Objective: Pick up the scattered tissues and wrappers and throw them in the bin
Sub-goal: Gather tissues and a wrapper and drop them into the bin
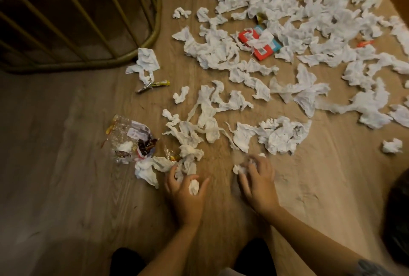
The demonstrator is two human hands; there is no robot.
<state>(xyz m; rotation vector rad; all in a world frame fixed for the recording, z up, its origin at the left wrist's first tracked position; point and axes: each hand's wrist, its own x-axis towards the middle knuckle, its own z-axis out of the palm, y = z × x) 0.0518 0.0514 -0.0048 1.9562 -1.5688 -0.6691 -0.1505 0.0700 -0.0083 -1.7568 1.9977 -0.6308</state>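
Crumpled white tissues (276, 59) lie scattered over the wooden floor from the middle to the far right. My left hand (186, 194) is low in the middle, its fingers closed around a small wad of tissue (193, 185), next to a loose tissue pile (148, 170). My right hand (259, 184) presses down on another crumpled tissue (240, 168), fingers curled over it. A clear plastic wrapper bag (130, 137) with scraps inside lies left of my left hand. A red and teal packet (259, 42) sits among the far tissues. A yellow and silver wrapper (152, 85) lies near the rack.
A gold metal rack with bars (84, 21) fills the upper left corner, its curved base on the floor. A dark rounded object (398, 213), possibly a bin bag, shows at the right edge. My dark-clothed knees (126, 260) are at the bottom.
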